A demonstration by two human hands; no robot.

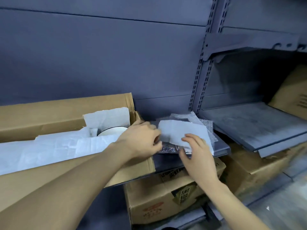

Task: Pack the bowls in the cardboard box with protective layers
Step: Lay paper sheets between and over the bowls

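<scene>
A long open cardboard box point(49, 113) lies on the grey shelf at the left, lined with white foam sheets point(49, 146). A white bowl point(113, 131) with a dark rim stands in its right end, partly hidden by foam. Right of the box, a white foam sheet point(182, 130) lies on a stack of bubble wrap point(197, 121). My left hand point(141, 140) pinches the foam sheet's left edge. My right hand point(196, 151) presses and grips its near right part, thumb under the stack.
The shelf edge point(221, 151) ends just right of the stack. A lower tilted grey shelf point(257, 128) holds a cardboard box point(294, 97) at far right. More cardboard boxes point(166, 196) stand under the shelf. A grey back panel rises behind.
</scene>
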